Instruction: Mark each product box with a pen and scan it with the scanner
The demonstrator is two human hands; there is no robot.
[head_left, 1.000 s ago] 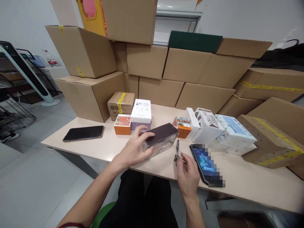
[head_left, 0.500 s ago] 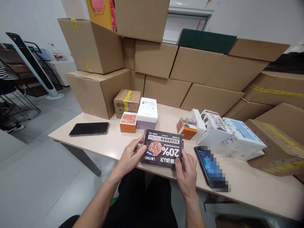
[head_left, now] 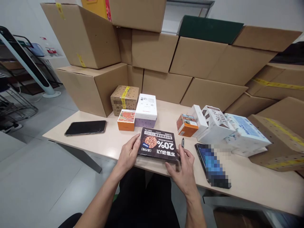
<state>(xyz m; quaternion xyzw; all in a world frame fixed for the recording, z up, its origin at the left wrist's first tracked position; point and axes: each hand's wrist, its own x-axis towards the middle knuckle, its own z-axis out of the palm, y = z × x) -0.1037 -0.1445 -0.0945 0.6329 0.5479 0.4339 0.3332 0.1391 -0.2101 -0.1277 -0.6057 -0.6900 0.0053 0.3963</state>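
Pen [head_left: 182, 143], right of black snack box [head_left: 157, 145]: lower part hidden by right hand [head_left: 184, 174]. Smartphone [head_left: 209, 163], farther right: partly pixelated. Tower fan [head_left: 27, 63], far left of box: edge-cropped.

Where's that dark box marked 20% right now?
In the head view, the dark box is near the middle, at the near edge of the table, between left hand and right hand, before the white-and-purple box.

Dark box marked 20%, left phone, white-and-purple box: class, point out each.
Dark box [head_left: 157, 145]: head view, on its printed face.
Left phone [head_left: 85, 127]: head view, on its dark screen.
White-and-purple box [head_left: 146, 107]: head view, on its white top.
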